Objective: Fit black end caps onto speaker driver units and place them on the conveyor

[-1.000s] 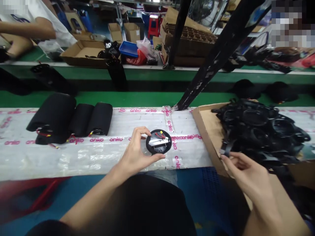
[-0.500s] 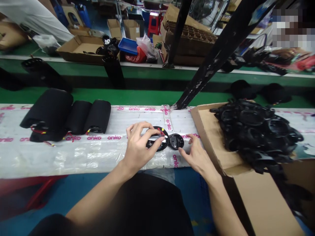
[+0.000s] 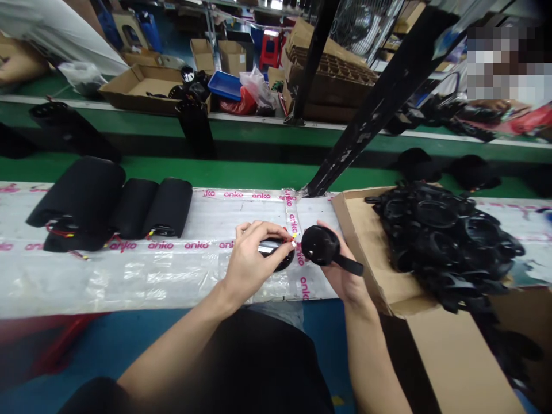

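right hand (image 3: 345,280) has lifted the strapped black round cover (image 3: 317,244) off the table (image 3: 129,284) | left hand (image 3: 250,264) pinches the wired black disc (image 3: 284,263) beside it | both look light, stiff: hold by rims

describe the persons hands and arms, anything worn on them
The left hand and right hand are bare, with no gloves, rings or wristbands showing. The left forearm and right forearm are bare too, with no sleeves or markings. A dark garment shows between them.
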A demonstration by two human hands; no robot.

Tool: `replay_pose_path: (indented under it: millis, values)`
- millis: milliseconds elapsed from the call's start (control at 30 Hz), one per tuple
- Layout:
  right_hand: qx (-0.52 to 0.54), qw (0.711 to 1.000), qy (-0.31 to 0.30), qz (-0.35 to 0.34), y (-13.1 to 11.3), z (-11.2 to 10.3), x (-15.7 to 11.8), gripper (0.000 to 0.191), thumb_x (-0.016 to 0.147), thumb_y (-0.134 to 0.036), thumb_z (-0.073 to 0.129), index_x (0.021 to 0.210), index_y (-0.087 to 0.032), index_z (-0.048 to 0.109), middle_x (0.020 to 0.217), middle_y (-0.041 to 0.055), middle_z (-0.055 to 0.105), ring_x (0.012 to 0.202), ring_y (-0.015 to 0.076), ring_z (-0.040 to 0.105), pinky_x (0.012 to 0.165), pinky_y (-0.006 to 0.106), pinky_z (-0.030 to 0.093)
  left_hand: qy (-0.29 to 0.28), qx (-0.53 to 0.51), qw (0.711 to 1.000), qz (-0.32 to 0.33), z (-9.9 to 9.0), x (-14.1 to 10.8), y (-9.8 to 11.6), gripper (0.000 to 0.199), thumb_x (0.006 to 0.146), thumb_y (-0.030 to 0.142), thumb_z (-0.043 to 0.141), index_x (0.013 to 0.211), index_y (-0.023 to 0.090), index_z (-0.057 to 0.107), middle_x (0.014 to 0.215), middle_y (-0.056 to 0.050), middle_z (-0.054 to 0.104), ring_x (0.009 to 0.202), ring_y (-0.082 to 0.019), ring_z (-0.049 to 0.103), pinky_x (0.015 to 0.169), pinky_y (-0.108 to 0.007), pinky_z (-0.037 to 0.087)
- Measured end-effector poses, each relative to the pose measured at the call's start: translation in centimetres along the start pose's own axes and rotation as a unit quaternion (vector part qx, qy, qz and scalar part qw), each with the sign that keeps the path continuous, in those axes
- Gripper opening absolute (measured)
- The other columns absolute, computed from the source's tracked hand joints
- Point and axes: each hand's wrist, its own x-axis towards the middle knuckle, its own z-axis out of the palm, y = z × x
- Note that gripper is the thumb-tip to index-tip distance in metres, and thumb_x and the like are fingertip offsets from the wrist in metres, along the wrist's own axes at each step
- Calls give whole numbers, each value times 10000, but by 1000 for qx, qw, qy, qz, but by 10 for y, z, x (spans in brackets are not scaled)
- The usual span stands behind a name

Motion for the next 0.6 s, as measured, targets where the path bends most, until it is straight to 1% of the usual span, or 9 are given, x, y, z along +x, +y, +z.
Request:
replay_pose_path:
  millis: [67,133,200,233,333,433,500,600]
  values:
    - [88,996,4,6,-11,3,2,894,915,-846,485,1609,-281,480,1560,158,634,1351,367,674,1048,512,609,-7,-3,1000,23,-1,1,1,138,944,187,799,1037,245,715,1015,13,828,989,-216,764,1010,-442,428]
    - [123,992,2,14,-20,10,7,921,860,-848,582,1594,-296,510,1545,151,655,1353,387,674,1060,539,607,-23,9,997,70,-2,2,2,181,946,181,783,1096,235,697,1035,-2,835,972,-215,774,998,-441,427]
    - [112,994,-5,16,-27,15,13,900,852,-808,643,1598,-323,506,1537,129,668,1345,377,682,1070,538,607,-51,29,991,124,-4,4,1,182,957,180,749,1118,225,679,1041,-19,839,955,-217,776,984,-443,423]
    - [99,995,-9,16,-30,18,16,891,861,-801,642,1605,-332,498,1533,121,672,1339,370,687,1071,534,609,-65,38,986,147,-5,6,0,158,970,181,725,1114,222,676,1034,-24,839,942,-215,773,973,-440,423]
    - [72,997,-12,1,-35,23,23,883,893,-826,558,1614,-320,491,1515,117,684,1347,362,683,1079,534,603,-92,53,976,191,-8,10,-5,67,1023,192,659,1083,217,676,983,-27,830,901,-205,753,953,-433,432]
    - [87,996,0,-9,-37,27,26,819,928,-791,521,1590,-309,527,1454,117,724,1359,357,676,1100,541,586,-95,45,973,208,-8,11,-11,60,1058,197,637,1107,214,667,999,-29,827,883,-189,745,957,-423,447]
    - [103,995,6,-10,-37,29,26,759,956,-745,514,1580,-315,540,1429,112,739,1366,353,673,1114,550,575,-81,28,976,202,-7,10,-14,82,1061,205,659,1142,214,649,1030,-27,832,874,-178,752,965,-417,454]
    - [80,997,-1,-22,-34,27,25,738,953,-685,557,1599,-329,521,1446,101,732,1389,350,659,1144,552,553,-73,15,979,191,-6,8,-15,89,1067,222,669,1151,220,639,1022,-18,844,855,-177,765,964,-420,452]
